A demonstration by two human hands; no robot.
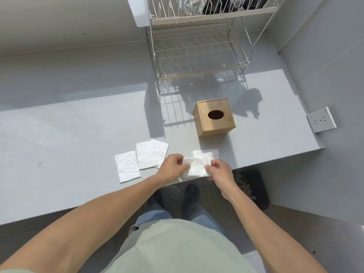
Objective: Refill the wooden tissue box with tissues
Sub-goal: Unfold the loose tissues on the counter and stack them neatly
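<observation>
While the square wooden tissue box (pixel 214 117) sat closed behind, your left hand (pixel 171 168) and right hand (pixel 219 170) each pinched an edge of the white folded tissue (pixel 196 167), apparently to straighten it for stacking.

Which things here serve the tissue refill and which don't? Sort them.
Job:
wooden tissue box, lid on, oval slot dark
tissue held by left hand and right hand
folded tissues on counter

Lying about:
dish rack
wall socket
</observation>
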